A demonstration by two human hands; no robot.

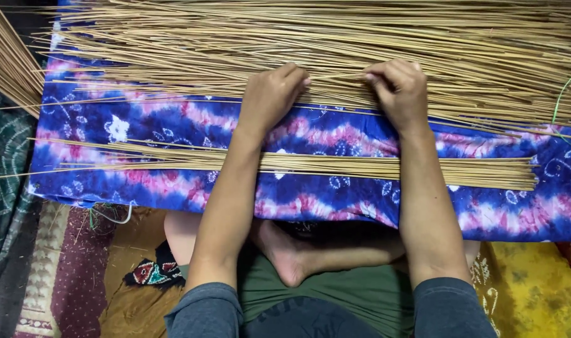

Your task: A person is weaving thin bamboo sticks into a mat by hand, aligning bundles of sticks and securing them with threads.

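Observation:
A big heap of thin tan sticks (335, 44) lies across the far side of a blue, pink and white tie-dye cloth (335, 134). My left hand (270, 94) rests on the near edge of the heap with its fingers curled over a few sticks. My right hand (398, 87) is beside it, fingers pinched on several sticks at the same edge. A smaller, flat bundle of the same sticks (360, 166) lies across the cloth under both forearms.
Another stick bundle (4, 62) slants in at the upper left. Patterned mats (54, 275) lie at the lower left, yellow fabric (536, 288) at the lower right. A green cord (564, 94) curls at the right edge. My crossed legs and a bare foot (292, 253) are below the cloth.

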